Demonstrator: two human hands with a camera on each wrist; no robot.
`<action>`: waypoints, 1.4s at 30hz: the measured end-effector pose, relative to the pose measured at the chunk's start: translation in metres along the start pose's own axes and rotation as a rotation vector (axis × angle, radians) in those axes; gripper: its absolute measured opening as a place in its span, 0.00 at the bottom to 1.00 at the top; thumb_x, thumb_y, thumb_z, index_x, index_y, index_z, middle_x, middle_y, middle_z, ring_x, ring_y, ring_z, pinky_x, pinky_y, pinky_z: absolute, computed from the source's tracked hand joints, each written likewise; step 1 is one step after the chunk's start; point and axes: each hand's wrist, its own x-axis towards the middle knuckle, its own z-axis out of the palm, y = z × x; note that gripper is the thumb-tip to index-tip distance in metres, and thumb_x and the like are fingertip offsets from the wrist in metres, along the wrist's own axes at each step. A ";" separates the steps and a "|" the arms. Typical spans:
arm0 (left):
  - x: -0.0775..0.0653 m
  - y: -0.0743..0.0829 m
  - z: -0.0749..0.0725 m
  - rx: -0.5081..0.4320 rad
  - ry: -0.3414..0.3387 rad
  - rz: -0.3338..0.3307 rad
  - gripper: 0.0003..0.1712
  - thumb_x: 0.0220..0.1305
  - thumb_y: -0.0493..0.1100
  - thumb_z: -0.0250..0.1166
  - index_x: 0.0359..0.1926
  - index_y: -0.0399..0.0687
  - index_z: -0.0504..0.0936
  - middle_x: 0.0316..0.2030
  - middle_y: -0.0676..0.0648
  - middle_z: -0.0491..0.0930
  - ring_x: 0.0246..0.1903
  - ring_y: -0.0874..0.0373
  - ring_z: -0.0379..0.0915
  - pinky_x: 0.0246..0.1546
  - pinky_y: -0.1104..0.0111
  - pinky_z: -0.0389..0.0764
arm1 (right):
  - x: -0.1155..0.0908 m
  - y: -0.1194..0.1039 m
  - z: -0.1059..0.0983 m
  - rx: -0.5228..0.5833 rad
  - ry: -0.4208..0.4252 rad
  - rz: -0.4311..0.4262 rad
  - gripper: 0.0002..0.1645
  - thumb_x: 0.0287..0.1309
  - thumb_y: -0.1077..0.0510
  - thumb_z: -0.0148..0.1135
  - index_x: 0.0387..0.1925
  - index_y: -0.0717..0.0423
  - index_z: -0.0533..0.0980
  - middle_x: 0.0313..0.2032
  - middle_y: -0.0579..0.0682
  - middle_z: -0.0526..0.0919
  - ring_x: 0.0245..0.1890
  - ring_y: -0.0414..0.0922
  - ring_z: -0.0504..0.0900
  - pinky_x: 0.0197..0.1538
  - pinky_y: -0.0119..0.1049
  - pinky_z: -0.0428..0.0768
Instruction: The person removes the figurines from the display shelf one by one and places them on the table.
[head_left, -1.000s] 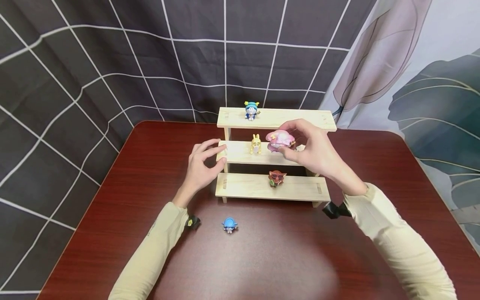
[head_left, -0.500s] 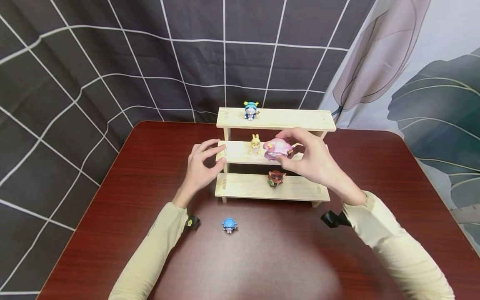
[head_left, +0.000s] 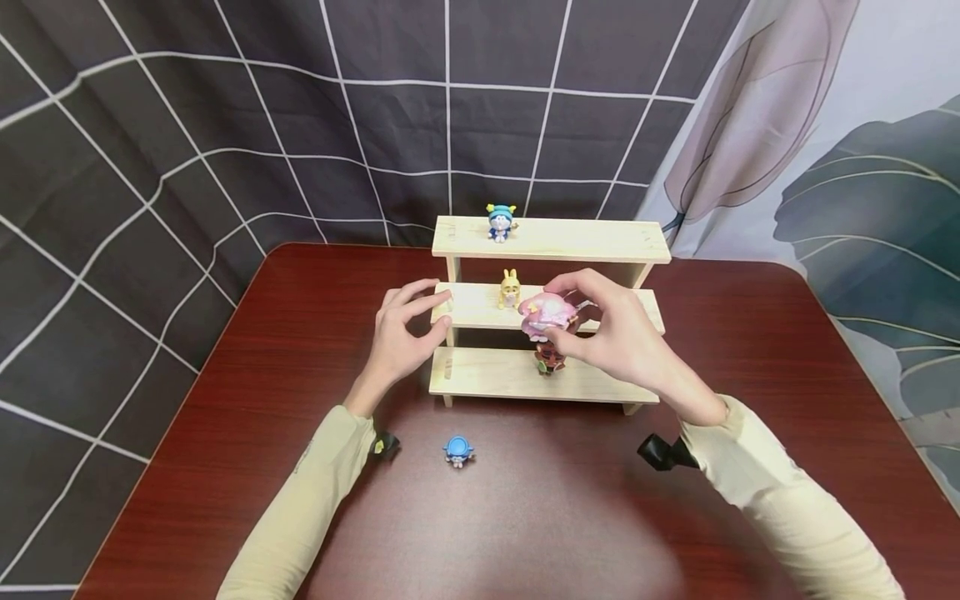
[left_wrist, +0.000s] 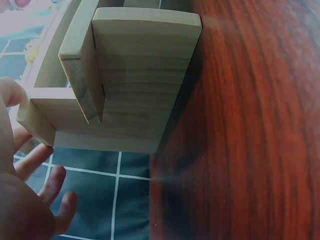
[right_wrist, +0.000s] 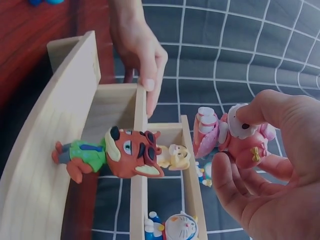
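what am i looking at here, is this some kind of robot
No robot here, just a person's left grip and right grip, both bare hands. The wide view comes from a head camera looking forward and down; the two closer views come from a camera on each wrist, so things appear sideways. On the table is a three-tier wooden stand with a blue-hatted figure on top, a yellow figure in the middle and a fox figure below. The right wrist view also shows a blue-and-white figure. A small blue figure is on the table in front. The left grip holds the stand's left end; the right grip holds a pink figure.
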 end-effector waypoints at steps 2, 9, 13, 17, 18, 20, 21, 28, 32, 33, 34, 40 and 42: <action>-0.001 -0.001 0.000 -0.002 0.002 0.003 0.19 0.55 0.37 0.70 0.51 0.42 0.88 0.55 0.41 0.81 0.48 0.35 0.70 0.46 0.52 0.67 | -0.002 -0.001 0.002 -0.002 -0.005 0.002 0.26 0.42 0.75 0.74 0.47 0.63 0.79 0.41 0.49 0.82 0.36 0.43 0.78 0.36 0.29 0.80; -0.001 -0.001 0.000 -0.004 0.001 0.005 0.19 0.55 0.38 0.70 0.50 0.42 0.88 0.55 0.42 0.81 0.49 0.35 0.70 0.46 0.52 0.67 | -0.007 -0.005 0.005 0.019 -0.017 -0.011 0.27 0.40 0.76 0.74 0.46 0.61 0.78 0.39 0.47 0.82 0.36 0.43 0.78 0.34 0.31 0.80; -0.002 -0.001 0.000 -0.001 0.002 0.006 0.19 0.55 0.38 0.71 0.50 0.43 0.88 0.55 0.42 0.81 0.49 0.37 0.70 0.46 0.52 0.67 | -0.009 -0.007 0.007 0.045 -0.020 -0.011 0.27 0.40 0.76 0.74 0.46 0.60 0.79 0.39 0.46 0.81 0.36 0.43 0.77 0.33 0.31 0.80; -0.001 0.000 -0.001 0.002 -0.002 0.000 0.19 0.56 0.39 0.71 0.51 0.43 0.88 0.55 0.42 0.80 0.49 0.40 0.70 0.46 0.52 0.67 | -0.012 -0.009 0.010 0.066 -0.028 -0.014 0.27 0.40 0.76 0.74 0.45 0.61 0.79 0.39 0.46 0.81 0.37 0.44 0.77 0.34 0.33 0.82; -0.001 0.000 -0.001 0.004 -0.001 -0.001 0.19 0.56 0.39 0.71 0.51 0.43 0.88 0.55 0.42 0.80 0.49 0.40 0.70 0.46 0.52 0.67 | -0.013 -0.010 0.010 0.067 -0.031 -0.016 0.27 0.40 0.76 0.74 0.45 0.61 0.79 0.39 0.46 0.80 0.37 0.44 0.77 0.34 0.33 0.82; 0.000 0.001 -0.001 0.006 -0.001 0.001 0.19 0.55 0.39 0.71 0.51 0.43 0.88 0.55 0.41 0.81 0.49 0.41 0.70 0.46 0.52 0.67 | -0.015 -0.012 0.012 0.071 -0.039 -0.017 0.27 0.40 0.76 0.74 0.46 0.61 0.79 0.40 0.46 0.80 0.37 0.44 0.77 0.34 0.35 0.82; 0.000 0.000 0.000 0.008 -0.001 0.003 0.19 0.55 0.38 0.71 0.50 0.43 0.88 0.55 0.41 0.80 0.49 0.42 0.70 0.46 0.52 0.67 | -0.016 -0.012 0.013 0.071 -0.044 -0.016 0.27 0.40 0.76 0.74 0.46 0.61 0.78 0.40 0.46 0.80 0.37 0.43 0.78 0.34 0.35 0.82; 0.001 0.001 0.000 0.010 0.003 0.010 0.19 0.55 0.38 0.71 0.50 0.42 0.88 0.55 0.41 0.81 0.49 0.44 0.70 0.46 0.52 0.67 | -0.023 -0.015 0.019 0.034 -0.056 -0.023 0.26 0.41 0.72 0.75 0.45 0.61 0.78 0.40 0.45 0.80 0.36 0.42 0.78 0.37 0.32 0.81; 0.001 0.002 0.000 0.011 -0.003 0.007 0.19 0.55 0.38 0.71 0.50 0.42 0.88 0.55 0.42 0.81 0.49 0.44 0.70 0.46 0.52 0.67 | -0.027 -0.016 0.021 0.028 -0.063 -0.025 0.26 0.41 0.71 0.76 0.46 0.60 0.77 0.41 0.44 0.80 0.36 0.41 0.78 0.37 0.32 0.81; 0.001 0.002 0.000 0.011 -0.001 0.008 0.19 0.55 0.38 0.71 0.50 0.42 0.88 0.55 0.42 0.81 0.49 0.44 0.70 0.46 0.52 0.67 | -0.028 -0.016 0.022 0.029 -0.063 -0.025 0.26 0.41 0.70 0.76 0.46 0.59 0.77 0.41 0.44 0.80 0.36 0.41 0.78 0.37 0.33 0.81; 0.001 0.002 0.000 0.010 0.000 0.011 0.19 0.55 0.38 0.71 0.50 0.42 0.88 0.55 0.42 0.81 0.49 0.44 0.70 0.46 0.52 0.67 | -0.029 -0.016 0.023 0.028 -0.064 -0.026 0.26 0.41 0.70 0.76 0.46 0.59 0.77 0.41 0.43 0.80 0.36 0.41 0.78 0.37 0.33 0.81; 0.001 0.002 -0.001 0.009 -0.006 0.011 0.19 0.55 0.38 0.71 0.50 0.42 0.88 0.55 0.41 0.80 0.49 0.44 0.69 0.46 0.51 0.67 | -0.037 -0.016 0.031 0.034 -0.067 -0.041 0.26 0.41 0.70 0.76 0.46 0.58 0.77 0.39 0.42 0.80 0.35 0.40 0.78 0.35 0.34 0.81; 0.001 0.002 -0.001 0.010 -0.007 0.004 0.19 0.55 0.38 0.71 0.50 0.42 0.88 0.55 0.41 0.80 0.49 0.44 0.69 0.47 0.51 0.67 | -0.039 -0.015 0.034 0.046 -0.065 -0.046 0.27 0.41 0.71 0.76 0.45 0.58 0.77 0.39 0.42 0.80 0.34 0.40 0.78 0.34 0.34 0.81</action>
